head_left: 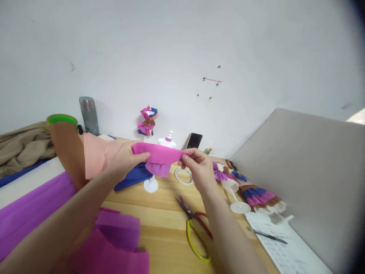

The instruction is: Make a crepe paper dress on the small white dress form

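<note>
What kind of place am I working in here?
Probably a craft table against a wall: both hands hold pink crepe paper, scissors lie on the wooden table, and paper-dressed doll stands sit nearby.

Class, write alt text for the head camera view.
Both hands, left hand and right hand, hold a pink crepe paper strip above a wooden table with scissors, a tape ring and small mannequin stand.

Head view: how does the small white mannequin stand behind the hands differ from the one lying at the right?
The white mannequin stand behind the hands is upright on its round base; the toppled white mannequin stand lies tilted on the wooden table. The upright one wears a pink skirt and is partly hidden by the pink crepe paper strip; the toppled one shows a purple ruffle. Both are white with round bases.
</note>
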`<state>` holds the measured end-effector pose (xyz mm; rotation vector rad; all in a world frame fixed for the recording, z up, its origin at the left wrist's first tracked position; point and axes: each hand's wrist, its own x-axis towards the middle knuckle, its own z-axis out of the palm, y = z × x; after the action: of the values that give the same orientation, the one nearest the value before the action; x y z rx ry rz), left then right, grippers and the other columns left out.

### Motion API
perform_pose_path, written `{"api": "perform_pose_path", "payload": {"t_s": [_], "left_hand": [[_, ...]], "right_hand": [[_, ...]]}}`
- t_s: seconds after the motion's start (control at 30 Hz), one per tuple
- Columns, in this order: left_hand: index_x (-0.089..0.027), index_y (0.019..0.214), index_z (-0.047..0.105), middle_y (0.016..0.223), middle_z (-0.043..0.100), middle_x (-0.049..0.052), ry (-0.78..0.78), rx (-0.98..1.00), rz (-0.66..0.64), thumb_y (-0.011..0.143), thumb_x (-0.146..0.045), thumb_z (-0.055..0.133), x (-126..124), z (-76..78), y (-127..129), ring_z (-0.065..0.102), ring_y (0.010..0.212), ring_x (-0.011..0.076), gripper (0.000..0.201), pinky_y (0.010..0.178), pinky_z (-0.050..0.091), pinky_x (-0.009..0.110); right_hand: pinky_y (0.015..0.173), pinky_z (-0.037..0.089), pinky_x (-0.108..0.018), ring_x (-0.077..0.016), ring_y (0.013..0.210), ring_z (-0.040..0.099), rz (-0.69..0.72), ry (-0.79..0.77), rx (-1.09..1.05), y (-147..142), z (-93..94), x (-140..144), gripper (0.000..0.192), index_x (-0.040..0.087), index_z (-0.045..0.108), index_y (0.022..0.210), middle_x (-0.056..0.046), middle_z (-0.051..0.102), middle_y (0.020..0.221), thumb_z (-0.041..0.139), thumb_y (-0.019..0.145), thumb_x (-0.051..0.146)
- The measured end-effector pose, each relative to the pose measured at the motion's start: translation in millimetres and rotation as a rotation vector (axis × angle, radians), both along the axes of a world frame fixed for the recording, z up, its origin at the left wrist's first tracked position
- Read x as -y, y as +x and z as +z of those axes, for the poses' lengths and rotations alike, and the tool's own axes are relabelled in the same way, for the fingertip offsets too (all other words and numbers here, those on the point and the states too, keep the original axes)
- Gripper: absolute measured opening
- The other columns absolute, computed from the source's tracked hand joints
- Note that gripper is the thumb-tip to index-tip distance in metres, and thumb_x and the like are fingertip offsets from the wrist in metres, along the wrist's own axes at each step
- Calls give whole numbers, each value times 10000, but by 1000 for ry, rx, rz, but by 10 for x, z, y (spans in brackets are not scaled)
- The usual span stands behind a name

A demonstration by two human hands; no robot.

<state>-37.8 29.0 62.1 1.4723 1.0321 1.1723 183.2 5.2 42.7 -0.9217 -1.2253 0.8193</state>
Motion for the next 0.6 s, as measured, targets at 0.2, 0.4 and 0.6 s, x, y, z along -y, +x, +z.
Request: {"api": "perform_pose_path", "payload": {"t_s": [0.2, 0.4, 0.6], "left_hand": [[-166, 902, 754, 796, 751, 28, 8, -89, -12, 693, -326, 730, -52, 103, -25, 676, 807, 222, 265, 685, 515, 288], [-148, 812, 738, 719, 728, 40, -96, 62, -106, 614, -334, 798, -94, 108, -16, 664, 738, 212, 278, 682, 518, 300], [-156, 804, 738, 712, 723, 41, -39, 8, -135, 673, -373, 774, -177, -1, -83, 656, 697, 190, 257, 692, 519, 301]], "right_hand": [[529, 399, -241, -94, 510, 493, -15, 30, 40, 19, 58, -112, 99, 184, 661, 641, 48, 568, 521, 720, 655, 262], [549, 412, -257, -106, 513, 490, 11, -6, 30, 60, 73, -104, 151, 184, 626, 584, 47, 540, 507, 721, 635, 289], [457, 315, -223, -72, 450, 396, 20, -37, 24, 85, 22, -59, 173, 179, 641, 623, 53, 536, 497, 750, 641, 312]]}}
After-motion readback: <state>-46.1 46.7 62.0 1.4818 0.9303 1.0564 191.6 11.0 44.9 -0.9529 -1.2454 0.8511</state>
